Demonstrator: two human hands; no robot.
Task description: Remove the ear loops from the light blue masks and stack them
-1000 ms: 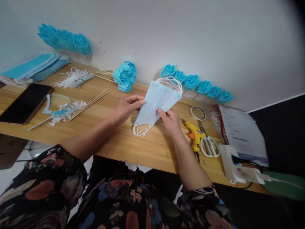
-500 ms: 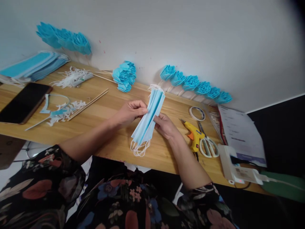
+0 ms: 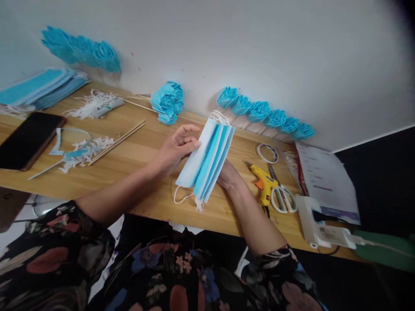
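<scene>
A small stack of light blue face masks (image 3: 207,157) is held up over the middle of the table, fanned open, white ear loops hanging at both ends. My left hand (image 3: 181,147) pinches the left edge of the nearest mask between thumb and fingers. Behind the stack's right side, my right hand (image 3: 227,175) supports the other masks; its fingers are mostly hidden. To the right lie a yellow glue gun (image 3: 264,183), white-handled scissors (image 3: 283,196) and a tape roll (image 3: 267,153).
Blue mask flowers on sticks (image 3: 257,111) lean along the wall, with more flowers (image 3: 168,103) lying behind the hands. At left are a mask pile (image 3: 42,88), a black phone (image 3: 30,140), white cut strips (image 3: 97,103) and wooden sticks (image 3: 118,141). A power strip (image 3: 308,220) sits at right.
The stack has spread wider, with one mask turned out to the left by my left hand. My right hand has slipped further behind the masks.
</scene>
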